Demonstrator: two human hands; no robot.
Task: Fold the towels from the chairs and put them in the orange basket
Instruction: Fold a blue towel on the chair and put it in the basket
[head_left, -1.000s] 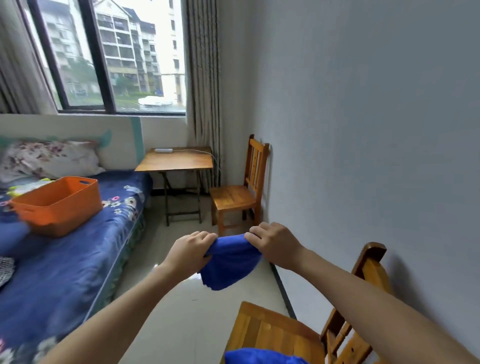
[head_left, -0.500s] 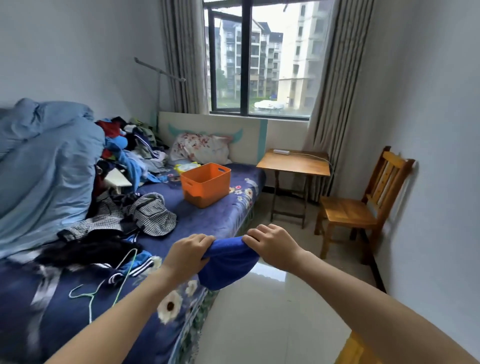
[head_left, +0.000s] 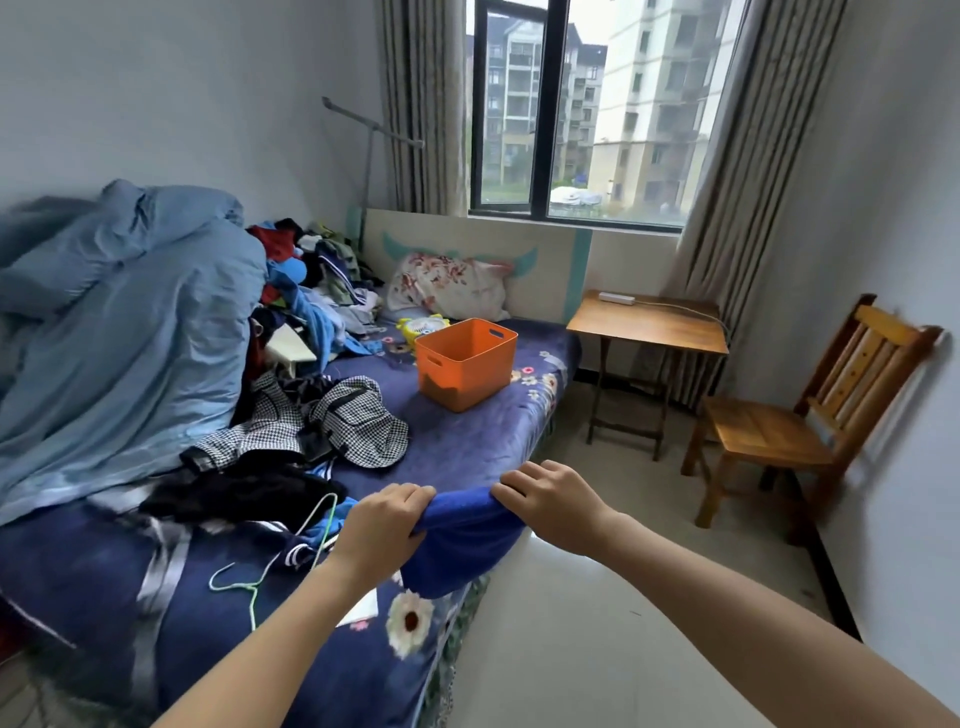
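A blue towel (head_left: 460, 545) hangs between my two hands over the near edge of the bed. My left hand (head_left: 382, 527) grips its left top corner and my right hand (head_left: 553, 501) grips its right top corner, fingers curled over the cloth. The orange basket (head_left: 465, 364) stands upright on the blue bed cover farther back, well beyond my hands; what lies inside it is hidden. A wooden chair (head_left: 800, 415) stands against the right wall with a bare seat.
The bed (head_left: 467, 447) carries a heap of clothes (head_left: 311, 291), a light blue duvet (head_left: 119, 322), a checked garment (head_left: 353, 421) and a green hanger (head_left: 270, 566). A small folding table (head_left: 649, 327) stands under the window. Tiled floor (head_left: 597, 597) runs between bed and chair.
My view has swung left from the chairs by the wall to the bed and basket. Both hands kept their grip on the blue towel and now hold it over the bed's edge.
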